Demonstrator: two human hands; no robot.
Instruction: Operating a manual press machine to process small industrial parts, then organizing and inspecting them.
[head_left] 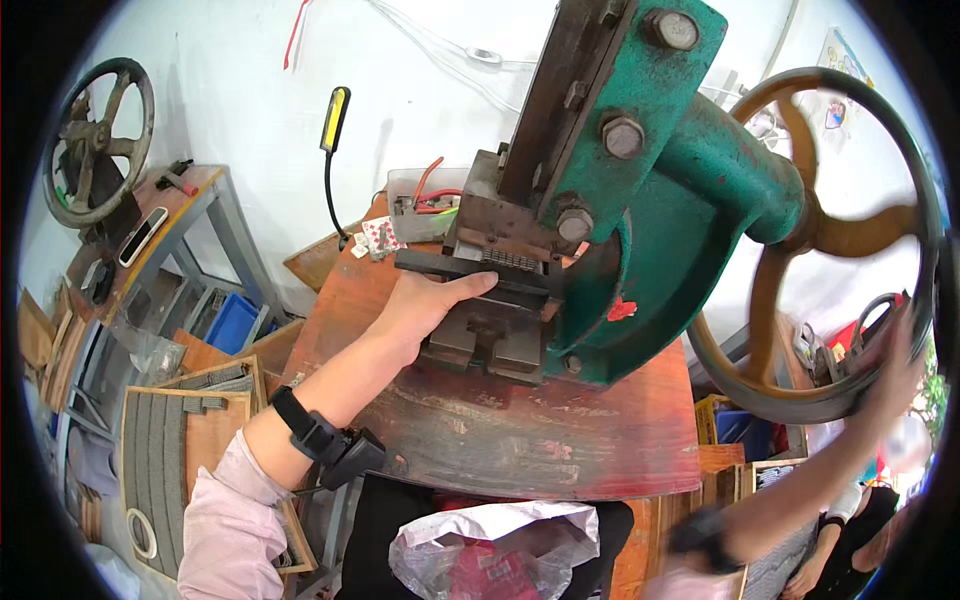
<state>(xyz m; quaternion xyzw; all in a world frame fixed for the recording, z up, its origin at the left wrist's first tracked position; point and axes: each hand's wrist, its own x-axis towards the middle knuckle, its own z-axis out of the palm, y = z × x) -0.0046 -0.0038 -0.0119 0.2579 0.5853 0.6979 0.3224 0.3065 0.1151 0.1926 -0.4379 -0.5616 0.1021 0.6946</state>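
Note:
A green hand press with large bolts stands on a worn reddish wooden table. My left hand is at the press's front, its thumb along a dark flat metal bar; the fingers behind the bar are hidden. Just behind the thumb, a row of small metal pieces sits under the press head. Below lies the slotted steel base. My right hand, smeared by motion, is at the rim of the press's big spoked wheel. Its fingers cannot be made out.
Behind the press are a plastic bin with red-handled tools and a bendable lamp. A wooden tray with grey strips stands lower left. A plastic bag rests on my lap. Another person's arm shows at lower right.

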